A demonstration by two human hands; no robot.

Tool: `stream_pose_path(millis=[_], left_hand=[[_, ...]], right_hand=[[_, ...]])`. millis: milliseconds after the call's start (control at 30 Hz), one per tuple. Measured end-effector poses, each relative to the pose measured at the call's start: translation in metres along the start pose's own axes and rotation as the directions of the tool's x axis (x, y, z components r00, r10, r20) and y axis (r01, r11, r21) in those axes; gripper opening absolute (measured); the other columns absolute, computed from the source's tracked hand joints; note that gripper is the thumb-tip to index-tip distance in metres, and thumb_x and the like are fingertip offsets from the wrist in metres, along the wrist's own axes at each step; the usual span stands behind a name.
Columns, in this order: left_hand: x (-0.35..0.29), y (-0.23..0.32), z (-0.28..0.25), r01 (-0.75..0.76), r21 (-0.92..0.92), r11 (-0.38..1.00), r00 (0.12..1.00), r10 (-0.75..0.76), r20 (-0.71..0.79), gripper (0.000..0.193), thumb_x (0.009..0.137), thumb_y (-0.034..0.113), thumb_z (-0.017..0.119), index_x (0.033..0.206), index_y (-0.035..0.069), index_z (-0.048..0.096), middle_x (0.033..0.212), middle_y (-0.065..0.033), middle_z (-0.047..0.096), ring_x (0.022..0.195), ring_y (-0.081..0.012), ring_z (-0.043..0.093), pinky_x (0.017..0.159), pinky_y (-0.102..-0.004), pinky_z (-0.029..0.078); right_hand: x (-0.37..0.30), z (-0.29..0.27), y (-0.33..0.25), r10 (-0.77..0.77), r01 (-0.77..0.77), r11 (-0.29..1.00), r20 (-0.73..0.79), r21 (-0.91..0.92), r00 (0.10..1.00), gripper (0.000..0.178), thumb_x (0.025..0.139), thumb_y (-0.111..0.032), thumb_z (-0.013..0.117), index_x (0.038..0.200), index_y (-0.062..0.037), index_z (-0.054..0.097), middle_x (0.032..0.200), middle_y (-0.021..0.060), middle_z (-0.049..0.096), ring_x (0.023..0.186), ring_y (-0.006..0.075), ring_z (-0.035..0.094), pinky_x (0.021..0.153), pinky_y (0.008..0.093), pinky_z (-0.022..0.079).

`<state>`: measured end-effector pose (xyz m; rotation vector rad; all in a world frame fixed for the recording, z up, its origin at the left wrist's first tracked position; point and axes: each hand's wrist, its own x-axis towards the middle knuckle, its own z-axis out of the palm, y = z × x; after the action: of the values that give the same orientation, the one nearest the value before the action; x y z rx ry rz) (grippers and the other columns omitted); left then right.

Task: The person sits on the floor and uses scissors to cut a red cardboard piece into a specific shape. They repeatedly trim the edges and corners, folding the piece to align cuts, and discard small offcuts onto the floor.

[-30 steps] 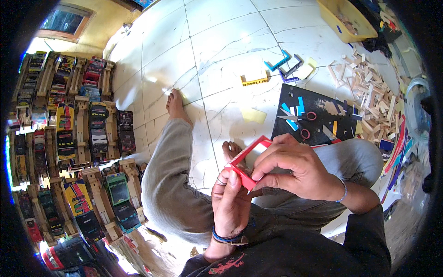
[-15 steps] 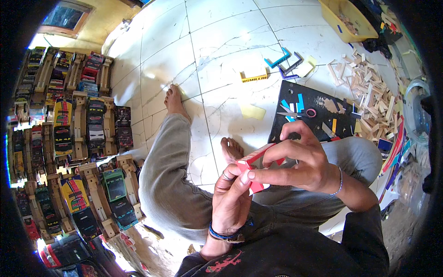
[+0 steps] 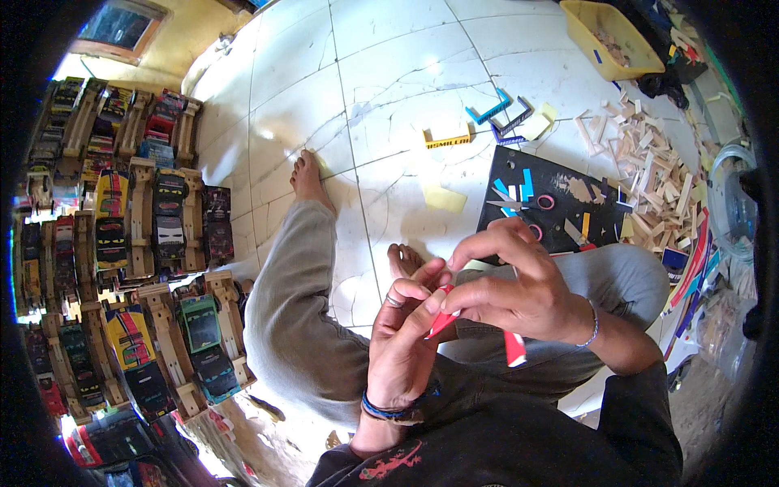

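A red piece with white edges [image 3: 441, 320] is pinched between my two hands above my lap, its shape largely hidden by fingers. My left hand [image 3: 406, 329] closes around its near end with thumb and fingers. At that same spot, the thumb and fingertips of my right hand [image 3: 523, 284] press on it. A red end with a white tip [image 3: 514, 349] hangs below my right hand; whether it joins the pinched part I cannot tell. Beyond my right hand, scissors [image 3: 535, 203] with pinkish handles lie on a black board [image 3: 560, 235] among blue strips [image 3: 527, 183].
Several U-shaped pieces, one yellow [image 3: 448, 138] and one blue [image 3: 489, 106], rest on the tiled floor. A heap of small wooden sticks [image 3: 657, 174] spreads right of the board, below a yellow tub [image 3: 613, 40]. Wooden toy trucks [image 3: 170, 219] stand stacked at left.
The red piece has turned and tilted downward between my hands, showing less of its length. My right fingers have drawn in toward my left fingertips.
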<state>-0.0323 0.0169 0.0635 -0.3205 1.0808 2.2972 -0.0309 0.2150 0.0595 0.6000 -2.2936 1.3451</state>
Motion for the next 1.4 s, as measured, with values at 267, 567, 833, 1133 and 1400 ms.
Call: stream_pose_path(millis=[267,567,833,1133,1400], left_hand=[[0.004,-0.002,-0.002,0.003,0.096,0.995,1.000,-0.004,0.011,0.046,0.106,0.041,0.045,0.132,0.003,0.053,0.126,-0.0164,0.063,0.117,-0.0290,0.062,0.105,-0.0489,0.048],[0.003,-0.001,0.010,-0.143,0.396,0.907,0.989,0.143,0.029,0.029,0.094,0.002,0.071,0.120,0.001,0.059,0.112,-0.0073,0.068,0.104,-0.0131,0.064,0.094,-0.0283,0.050],[0.002,-0.003,0.009,-0.153,0.404,0.902,0.974,0.207,-0.094,0.017,0.097,0.008,0.069,0.108,-0.003,0.065,0.099,-0.0109,0.074,0.088,-0.0117,0.070,0.078,-0.0230,0.057],[0.001,-0.011,0.005,-0.300,0.486,0.821,0.926,0.373,-0.058,0.018,0.095,0.002,0.069,0.112,-0.005,0.066,0.097,-0.0093,0.073,0.086,-0.0092,0.068,0.078,-0.0232,0.055],[0.000,-0.011,0.005,-0.313,0.506,0.804,0.920,0.388,-0.047,0.019,0.094,0.002,0.070,0.112,-0.005,0.066,0.098,-0.0096,0.073,0.087,-0.0100,0.068,0.080,-0.0241,0.056]], right_hand=[[-0.009,0.018,0.013,0.499,-0.453,0.723,0.059,0.521,0.864,0.024,0.091,-0.023,0.075,0.104,-0.0041,0.067,0.105,0.0059,0.064,0.101,0.0145,0.062,0.086,0.0289,0.048],[-0.014,0.011,0.016,0.593,-0.717,0.245,0.485,0.652,0.643,0.023,0.097,-0.013,0.068,0.115,-0.0022,0.060,0.112,0.0026,0.063,0.103,0.0077,0.061,0.089,0.0251,0.051],[-0.008,0.010,0.009,0.566,-0.709,0.169,0.522,0.684,0.638,0.021,0.099,-0.017,0.066,0.113,-0.0016,0.061,0.107,0.0036,0.065,0.102,0.0081,0.061,0.092,0.0262,0.049],[-0.002,0.001,0.007,0.535,-0.654,0.591,0.377,0.472,0.756,0.026,0.094,-0.020,0.074,0.107,-0.0005,0.065,0.099,0.0013,0.063,0.093,0.0072,0.059,0.081,0.0244,0.050],[0.000,-0.002,0.011,0.550,-0.732,0.464,0.486,0.499,0.679,0.024,0.095,-0.017,0.072,0.108,0.0012,0.065,0.099,0.0015,0.066,0.093,0.0073,0.062,0.083,0.0251,0.051]])
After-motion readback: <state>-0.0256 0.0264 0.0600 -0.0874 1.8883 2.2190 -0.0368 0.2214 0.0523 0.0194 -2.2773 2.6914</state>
